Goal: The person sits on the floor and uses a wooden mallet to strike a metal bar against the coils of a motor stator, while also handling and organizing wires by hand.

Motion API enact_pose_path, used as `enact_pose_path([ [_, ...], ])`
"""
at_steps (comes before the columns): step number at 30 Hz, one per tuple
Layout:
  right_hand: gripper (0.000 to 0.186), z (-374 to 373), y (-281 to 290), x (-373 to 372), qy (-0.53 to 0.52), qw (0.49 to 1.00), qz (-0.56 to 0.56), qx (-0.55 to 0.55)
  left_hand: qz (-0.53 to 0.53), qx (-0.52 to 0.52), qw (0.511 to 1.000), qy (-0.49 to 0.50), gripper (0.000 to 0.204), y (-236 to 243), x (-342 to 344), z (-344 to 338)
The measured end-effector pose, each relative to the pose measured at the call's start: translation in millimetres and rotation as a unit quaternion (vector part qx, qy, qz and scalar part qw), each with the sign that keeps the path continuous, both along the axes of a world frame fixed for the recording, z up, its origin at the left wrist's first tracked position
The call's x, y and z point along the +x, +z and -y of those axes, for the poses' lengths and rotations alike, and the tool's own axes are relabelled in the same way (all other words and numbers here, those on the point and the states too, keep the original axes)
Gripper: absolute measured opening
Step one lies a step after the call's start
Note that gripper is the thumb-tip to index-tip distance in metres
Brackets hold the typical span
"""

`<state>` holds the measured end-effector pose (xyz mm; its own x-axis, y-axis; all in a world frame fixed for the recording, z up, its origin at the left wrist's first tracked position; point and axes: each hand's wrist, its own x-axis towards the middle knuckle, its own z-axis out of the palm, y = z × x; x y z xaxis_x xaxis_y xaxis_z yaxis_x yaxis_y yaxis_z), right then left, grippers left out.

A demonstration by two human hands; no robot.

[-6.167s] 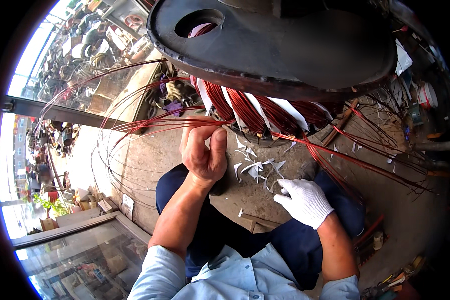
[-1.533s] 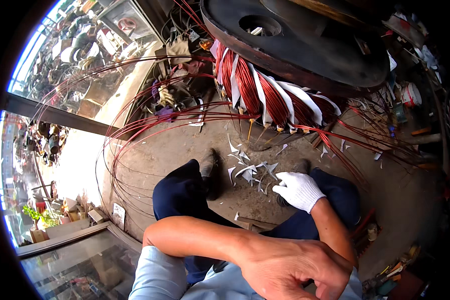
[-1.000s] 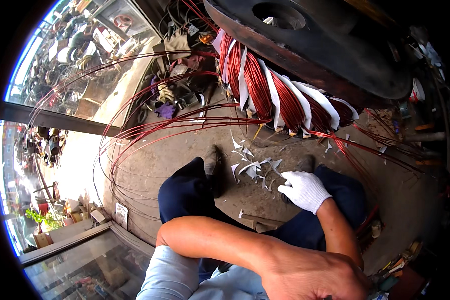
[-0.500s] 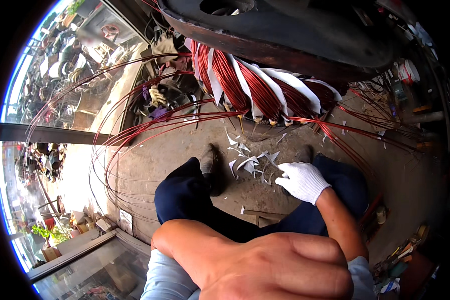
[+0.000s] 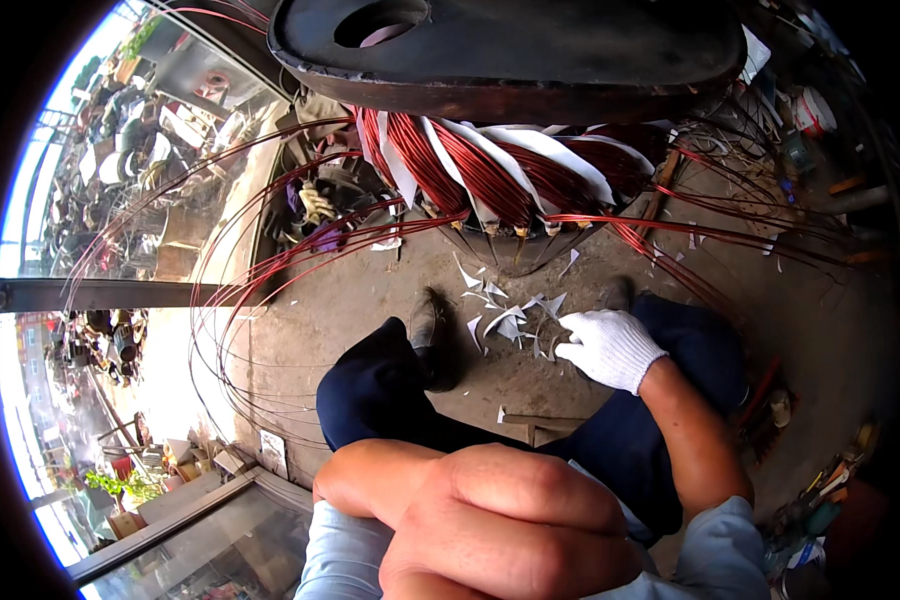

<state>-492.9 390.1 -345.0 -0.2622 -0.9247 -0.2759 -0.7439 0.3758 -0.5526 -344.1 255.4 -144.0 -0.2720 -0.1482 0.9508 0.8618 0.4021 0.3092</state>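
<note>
My bare left hand (image 5: 510,520) is close in front at the bottom middle, its back toward me. Its fingers are curled in, and anything inside them is hidden. My right hand (image 5: 610,350) wears a white knit glove and hovers by my right knee. Its fingers are loosely closed; whatever they may hold does not show. Farther off, red enamelled wire windings (image 5: 440,165) fill a motor stator, with white insulating paper strips (image 5: 568,170) slanting between the bundles. Neither hand touches the windings. Long red wire ends (image 5: 300,258) loop out to both sides.
A thick dark oval metal body (image 5: 530,60) with a hole stands over the windings. White paper scraps (image 5: 505,318) litter the concrete floor (image 5: 390,290) between my feet. Glass panes (image 5: 220,550) in metal frames lie to the left. Tools (image 5: 830,490) crowd the lower right.
My left hand has shifted a little left in view and turned slightly. The right hand keeps nearly the same pose. The windings and metal body appear farther left as the view moves.
</note>
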Motion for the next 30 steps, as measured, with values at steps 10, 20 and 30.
enact_pose_path([
  [10, 0.044, 2, -5, -3, 0.009, 1.000, -0.007, 0.019, -0.043, -0.015, 0.989, 0.138, 0.016, 13, 25, 10],
  [20, 0.045, 3, 0, -1, 0.001, 0.999, 0.006, 0.032, -0.140, -0.075, 0.951, 0.267, 0.015, 12, 26, 9],
  [30, 0.045, 1, -1, -2, 0.001, 1.000, 0.009, 0.029, -0.236, -0.139, 0.895, 0.353, 0.014, 9, 11, -17],
])
